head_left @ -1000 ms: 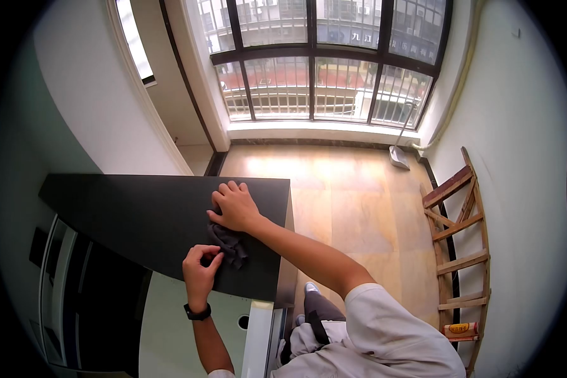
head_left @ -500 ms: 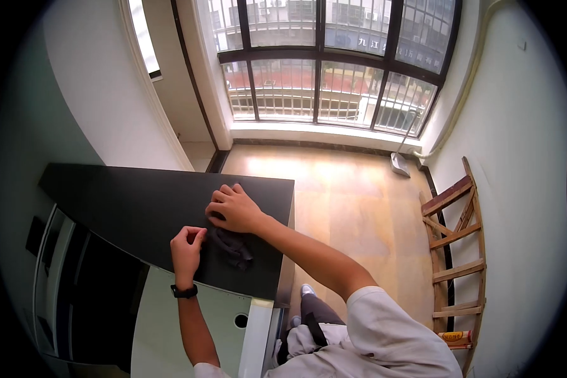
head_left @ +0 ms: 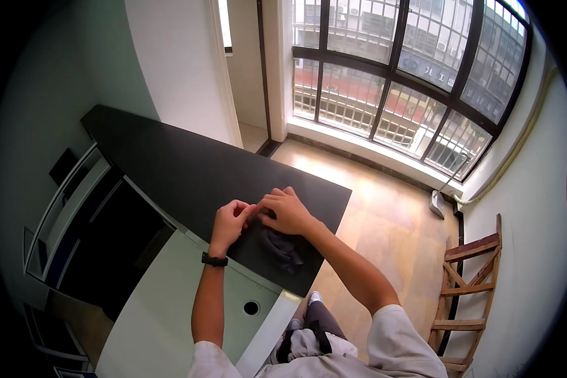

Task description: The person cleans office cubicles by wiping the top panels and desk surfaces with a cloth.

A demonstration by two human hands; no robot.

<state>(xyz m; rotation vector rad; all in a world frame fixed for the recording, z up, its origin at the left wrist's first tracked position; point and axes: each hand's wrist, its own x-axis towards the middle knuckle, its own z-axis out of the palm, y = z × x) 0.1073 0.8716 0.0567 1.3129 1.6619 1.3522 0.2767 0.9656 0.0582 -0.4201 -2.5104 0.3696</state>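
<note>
My left hand [head_left: 231, 222], with a black watch [head_left: 215, 259] on its wrist, is closed in a pinch over the dark countertop [head_left: 170, 160]. Its fingertips meet those of my right hand [head_left: 285, 211], whose fingers are curled inward. Whatever the two hands pinch between them is too small to make out. A crumpled dark cloth [head_left: 281, 251] lies on the countertop just below my right hand, partly under the wrist.
Below the dark top is a lower pale desk surface [head_left: 164, 309] with a round cable hole [head_left: 251, 308]. A wooden ladder [head_left: 469, 290] leans on the right wall. A dustpan [head_left: 437, 205] stands near the barred window [head_left: 416, 79].
My view has turned left, so the scene sits further right and tilted. My right hand has come down off the countertop to my left hand, and their fingertips now meet. The cloth stays put.
</note>
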